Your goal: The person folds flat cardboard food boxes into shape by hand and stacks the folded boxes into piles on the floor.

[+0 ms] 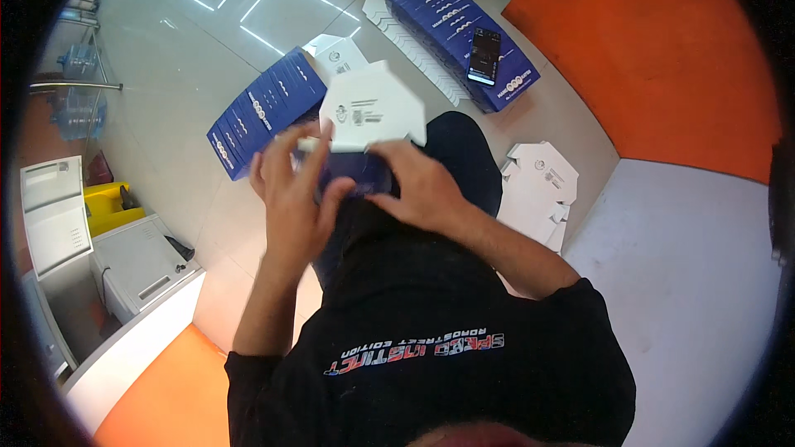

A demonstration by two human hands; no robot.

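While the right end of a partly folded carton of blue-and-white cardboard (371, 131) is pinched between the fingers and thumb of the right hand (422, 186), its left end is met by the left hand (294, 186), whose fingers are raised and spread; because of blur, it cannot be told whether anything is firmly gripped there. The carton is held between the two hands, in front of the black short-sleeved shirt (464, 298). Its narrow blue part (360, 172) is stretched crosswise from hand to hand, while its broad white panel with cut corners (389, 103) is pointed away from the body, beyond both grips. That panel's far edge is touched by neither hand. Beyond the left hand, a long blue cardboard stack (273, 103) is seen; another blue stack (447, 21), topped by a black phone (484, 58), is set farther right.
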